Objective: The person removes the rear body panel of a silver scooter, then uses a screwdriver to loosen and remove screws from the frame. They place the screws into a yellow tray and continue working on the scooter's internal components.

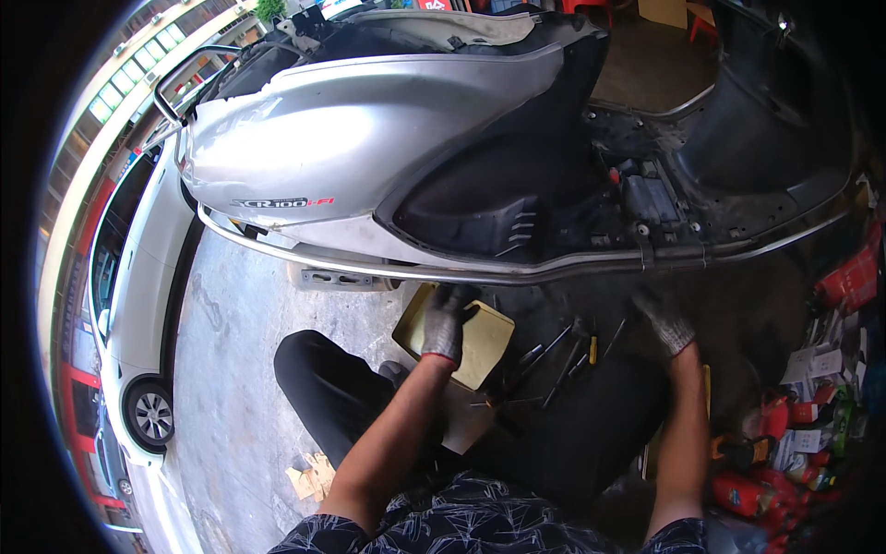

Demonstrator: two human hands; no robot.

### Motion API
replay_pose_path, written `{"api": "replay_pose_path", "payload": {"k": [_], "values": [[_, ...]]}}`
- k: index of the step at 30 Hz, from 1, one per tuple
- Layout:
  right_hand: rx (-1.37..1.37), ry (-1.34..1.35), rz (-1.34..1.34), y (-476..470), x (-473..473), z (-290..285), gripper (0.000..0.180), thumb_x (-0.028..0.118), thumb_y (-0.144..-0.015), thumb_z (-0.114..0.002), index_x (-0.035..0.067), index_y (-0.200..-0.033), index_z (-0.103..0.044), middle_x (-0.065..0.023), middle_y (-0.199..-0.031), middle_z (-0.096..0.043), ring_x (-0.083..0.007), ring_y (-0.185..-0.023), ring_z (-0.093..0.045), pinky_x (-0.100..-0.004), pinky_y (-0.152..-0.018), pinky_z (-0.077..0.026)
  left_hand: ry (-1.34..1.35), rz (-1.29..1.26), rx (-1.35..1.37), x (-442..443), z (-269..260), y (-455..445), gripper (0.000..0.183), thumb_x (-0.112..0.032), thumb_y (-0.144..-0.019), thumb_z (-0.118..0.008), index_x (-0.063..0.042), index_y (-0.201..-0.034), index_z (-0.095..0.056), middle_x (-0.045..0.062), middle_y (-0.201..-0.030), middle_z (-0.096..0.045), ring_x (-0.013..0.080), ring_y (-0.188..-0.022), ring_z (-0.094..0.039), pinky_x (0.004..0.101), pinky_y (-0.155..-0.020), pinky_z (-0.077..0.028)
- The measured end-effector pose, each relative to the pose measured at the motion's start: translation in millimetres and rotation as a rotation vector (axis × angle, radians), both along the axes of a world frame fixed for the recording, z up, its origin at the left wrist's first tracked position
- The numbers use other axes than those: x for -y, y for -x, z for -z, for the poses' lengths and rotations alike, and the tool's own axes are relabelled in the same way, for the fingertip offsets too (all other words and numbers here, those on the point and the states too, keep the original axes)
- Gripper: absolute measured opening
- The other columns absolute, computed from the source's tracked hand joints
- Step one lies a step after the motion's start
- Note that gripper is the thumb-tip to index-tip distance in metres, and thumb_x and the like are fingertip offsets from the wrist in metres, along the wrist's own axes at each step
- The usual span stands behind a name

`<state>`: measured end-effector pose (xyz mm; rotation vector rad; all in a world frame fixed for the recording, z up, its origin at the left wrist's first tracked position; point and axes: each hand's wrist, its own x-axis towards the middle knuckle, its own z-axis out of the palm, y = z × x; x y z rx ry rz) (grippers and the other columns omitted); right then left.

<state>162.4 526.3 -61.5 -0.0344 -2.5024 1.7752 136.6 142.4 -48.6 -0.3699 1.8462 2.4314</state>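
Note:
A silver motor scooter [387, 138] with its floor cover off spans the upper part of the view, showing parts in its open footwell [647, 194]. Below its chrome side rail [540, 277], my left hand [444, 322], in a grey and black work glove, is over a yellowish tray [488, 343]; whether it grips anything cannot be told. My right hand [661, 322], gloved alike and blurred, is below the rail to the right, its hold unclear. Between the hands lie several hand tools, among them a yellow-handled tool [593, 350] and a long metal tool [554, 339].
My bent knees [322, 360] flank the tools. Torn cardboard [313, 476] lies on the concrete floor [235, 332] at lower left. Boxes [817, 363], bottles and red containers [751, 495] crowd the right side. A white car [149, 263] stands at the left.

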Motion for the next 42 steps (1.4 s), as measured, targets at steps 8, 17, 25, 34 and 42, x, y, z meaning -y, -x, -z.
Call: {"api": "replay_pose_path", "payload": {"k": [8,17,25,34,42], "values": [[-0.374,-0.757,-0.257,33.2,123.1,-141.3,0.053,0.031,-0.086,-0.070,0.002,-0.128,-0.055,-0.0197,-0.117,-0.062,-0.0342,-0.104,-0.064,-0.0416,-0.088,-0.052,-0.202,0.086,-0.306,41.6,30.1,32.3,0.031,-0.020,-0.099,-0.054,-0.009,-0.128,-0.054,0.008,-0.125,-0.061,0.0274,-0.118,-0.057,0.0462,-0.105,-0.043],[-0.042,-1.083,-0.158,48.5,204.6,-149.4,0.091,0.045,-0.078,-0.077,0.001,-0.146,-0.037,-0.0324,-0.139,-0.045,-0.0437,-0.114,-0.059,-0.0457,-0.094,-0.051,-0.870,-0.207,-0.165,34.1,0.0,57.4,0.049,-0.040,-0.104,-0.041,-0.008,-0.139,-0.050,0.007,-0.141,-0.052,0.0265,-0.129,-0.048,0.0405,-0.112,-0.037],[-0.268,-1.126,-0.042,57.5,204.0,-119.6,0.102,0.053,-0.077,-0.075,0.000,-0.151,-0.029,-0.0330,-0.141,-0.043,-0.0439,-0.116,-0.059,-0.0450,-0.095,-0.051,-0.944,-0.364,-0.227,17.7,3.4,88.2,0.059,-0.055,-0.101,-0.044,-0.011,-0.140,-0.049,0.005,-0.139,-0.054,0.0247,-0.126,-0.051,0.0385,-0.108,-0.040],[-0.398,-1.037,-0.014,58.7,209.0,-111.7,0.094,0.050,-0.072,-0.078,-0.004,-0.141,-0.044,-0.0345,-0.128,-0.052,-0.0445,-0.107,-0.062,-0.0467,-0.087,-0.054,-0.898,-0.450,-0.069,7.6,-19.3,82.8,0.068,-0.065,-0.098,-0.040,-0.012,-0.138,-0.049,0.005,-0.137,-0.053,0.0230,-0.123,-0.051,0.0370,-0.106,-0.042],[-0.267,-1.067,-0.014,61.7,213.3,-114.7,0.088,0.042,-0.073,-0.080,-0.002,-0.141,-0.044,-0.0333,-0.131,-0.050,-0.0468,-0.114,-0.057,-0.0477,-0.095,-0.050,-0.934,-0.452,-0.116,10.6,11.4,89.3,0.062,-0.061,-0.098,-0.045,-0.013,-0.137,-0.050,0.004,-0.135,-0.052,0.0216,-0.120,-0.051,0.0364,-0.101,-0.045]]}}
